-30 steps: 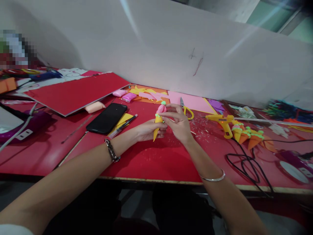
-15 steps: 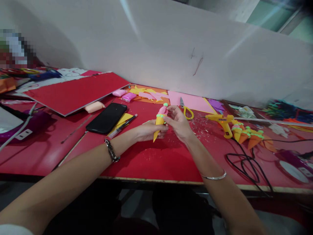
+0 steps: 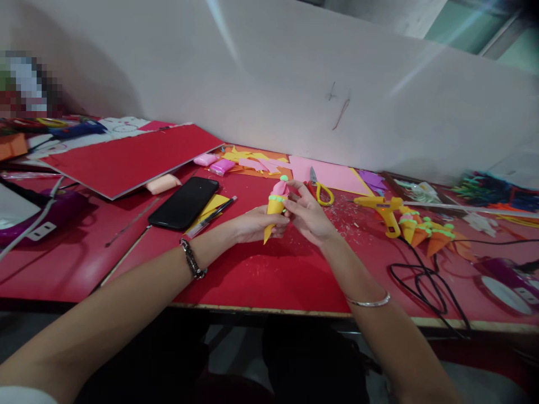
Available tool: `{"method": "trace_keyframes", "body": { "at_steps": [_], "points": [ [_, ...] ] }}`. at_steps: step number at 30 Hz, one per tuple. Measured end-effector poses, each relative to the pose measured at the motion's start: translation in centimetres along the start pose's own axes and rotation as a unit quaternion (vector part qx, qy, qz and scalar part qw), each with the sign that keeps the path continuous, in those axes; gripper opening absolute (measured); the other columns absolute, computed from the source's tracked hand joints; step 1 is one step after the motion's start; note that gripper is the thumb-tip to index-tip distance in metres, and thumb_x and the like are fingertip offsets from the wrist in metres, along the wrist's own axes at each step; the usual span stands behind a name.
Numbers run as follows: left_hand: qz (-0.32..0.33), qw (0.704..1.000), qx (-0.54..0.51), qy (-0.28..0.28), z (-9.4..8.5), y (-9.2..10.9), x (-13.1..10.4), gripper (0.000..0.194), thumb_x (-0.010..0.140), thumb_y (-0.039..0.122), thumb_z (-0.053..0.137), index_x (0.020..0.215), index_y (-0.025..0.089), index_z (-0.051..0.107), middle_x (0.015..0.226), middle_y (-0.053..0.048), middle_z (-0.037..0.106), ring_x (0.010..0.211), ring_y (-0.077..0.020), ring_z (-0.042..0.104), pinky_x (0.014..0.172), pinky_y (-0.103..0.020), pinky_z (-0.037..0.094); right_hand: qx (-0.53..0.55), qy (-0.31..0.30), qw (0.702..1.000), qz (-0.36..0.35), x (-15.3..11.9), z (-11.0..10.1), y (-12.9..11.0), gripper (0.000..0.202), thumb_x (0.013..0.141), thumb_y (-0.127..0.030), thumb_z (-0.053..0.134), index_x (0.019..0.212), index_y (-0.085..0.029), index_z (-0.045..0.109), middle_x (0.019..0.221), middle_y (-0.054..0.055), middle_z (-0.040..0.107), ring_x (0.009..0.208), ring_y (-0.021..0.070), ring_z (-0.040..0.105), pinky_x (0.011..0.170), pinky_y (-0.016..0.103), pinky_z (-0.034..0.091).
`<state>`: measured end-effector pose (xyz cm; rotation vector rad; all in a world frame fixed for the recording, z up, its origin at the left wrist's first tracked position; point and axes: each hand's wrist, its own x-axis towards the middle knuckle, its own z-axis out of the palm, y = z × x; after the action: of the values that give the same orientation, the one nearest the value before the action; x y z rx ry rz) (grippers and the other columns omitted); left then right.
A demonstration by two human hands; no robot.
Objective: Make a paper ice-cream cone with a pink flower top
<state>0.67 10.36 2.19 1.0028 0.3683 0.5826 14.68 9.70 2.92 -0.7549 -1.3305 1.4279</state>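
Observation:
My left hand (image 3: 261,223) is closed round a small paper ice cream cone (image 3: 275,209). It has a yellow pointed body, a pink swirl on top, a green ball at the tip and green beads round the rim. The cone stands nearly upright above the red table (image 3: 269,280), its point tilted slightly left. My right hand (image 3: 309,213) is at the cone's right side, fingers apart and loosely bent, fingertips close to the pink swirl and rim. Whether they touch it I cannot tell. Behind that hand lie yellow-handled scissors (image 3: 323,193).
A yellow glue gun (image 3: 385,210) with a looped black cord (image 3: 416,275) lies right, beside several finished cones (image 3: 438,238). To the left are a black phone (image 3: 185,202), a pen (image 3: 213,216) and a red board (image 3: 135,154). Paper scraps (image 3: 256,160) and pink paper (image 3: 322,174) lie behind.
My right hand has shifted slightly right, its fingers loosening away from the pink swirl, which now shows more. The cone has turned a little in my left hand.

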Motion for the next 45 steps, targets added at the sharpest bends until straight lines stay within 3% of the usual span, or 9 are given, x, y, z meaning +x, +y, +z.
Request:
{"method": "trace_keyframes", "body": {
  "at_steps": [13,17,22,26,31,38,45],
  "points": [
    [0.005,0.999,0.041,0.013,-0.1,-0.4,0.2,0.011,0.067,0.011,0.058,0.071,0.012,0.048,0.056,0.005,0.042,0.046,-0.0018,0.037,0.046,-0.016,0.029,-0.022,0.033,0.999,-0.034,0.2,0.3,0.0,0.036,0.065,-0.026,0.061,0.096,-0.029,0.042,0.088,-0.004,0.052,0.055,0.0052,0.046,0.044,0.017,0.039],
    [-0.007,0.995,0.067,0.073,-0.1,-0.4,0.3,0.013,0.069,0.017,0.059,0.074,0.012,0.048,0.061,0.004,0.045,0.046,-0.0018,0.040,0.046,-0.017,0.030,-0.063,0.052,0.994,-0.070,0.5,0.0,0.4,0.034,0.068,-0.027,0.059,0.097,-0.028,0.040,0.094,-0.002,0.054,0.077,0.0103,0.054,0.057,0.021,0.046],
    [-0.005,0.994,0.057,0.096,-0.5,-0.6,0.3,0.013,0.072,0.019,0.058,0.073,0.013,0.046,0.056,0.005,0.042,0.044,-0.0014,0.037,0.043,-0.015,0.027,-0.116,0.070,0.986,-0.101,0.8,-0.1,0.8,0.033,0.069,-0.029,0.057,0.098,-0.029,0.041,0.094,-0.002,0.054,0.091,0.0122,0.054,0.075,0.027,0.048],
    [0.020,0.993,0.033,0.109,-0.7,-0.7,0.5,0.014,0.073,0.018,0.056,0.069,0.015,0.043,0.050,0.007,0.036,0.041,-0.0023,0.035,0.040,-0.016,0.025,-0.116,0.097,0.982,-0.112,0.9,-0.2,1.0,0.035,0.066,-0.028,0.061,0.096,-0.028,0.044,0.095,-0.001,0.053,0.088,0.0109,0.054,0.077,0.026,0.046],
    [0.068,0.989,0.018,0.132,-0.6,-0.7,0.6,0.017,0.074,0.021,0.057,0.069,0.017,0.041,0.047,0.008,0.031,0.037,-0.0036,0.034,0.037,-0.017,0.024,-0.203,0.115,0.967,-0.103,0.9,-0.2,1.3,0.020,0.067,-0.033,0.061,0.072,-0.020,0.047,0.073,-0.003,0.051,0.071,0.0093,0.053,0.068,0.024,0.044],
    [0.084,0.988,0.045,0.126,-0.3,-0.8,0.7,0.015,0.075,0.019,0.055,0.072,0.019,0.040,0.048,0.008,0.032,0.037,-0.0046,0.035,0.036,-0.017,0.024,-0.244,0.133,0.950,-0.139,0.7,0.3,1.2,0.012,0.069,-0.028,0.058,0.076,-0.019,0.055,0.076,0.000,0.058,0.071,0.0109,0.054,0.069,0.026,0.045],
    [0.082,0.989,0.042,0.117,-0.4,-0.7,0.6,0.015,0.074,0.019,0.056,0.073,0.019,0.041,0.050,0.008,0.033,0.037,-0.0035,0.032,0.036,-0.017,0.026,-0.221,0.143,0.955,-0.135,0.9,0.0,1.4,0.009,0.069,-0.026,0.057,0.074,-0.019,0.057,0.075,0.000,0.061,0.070,0.0116,0.057,0.068,0.027,0.046]
  ]
}}
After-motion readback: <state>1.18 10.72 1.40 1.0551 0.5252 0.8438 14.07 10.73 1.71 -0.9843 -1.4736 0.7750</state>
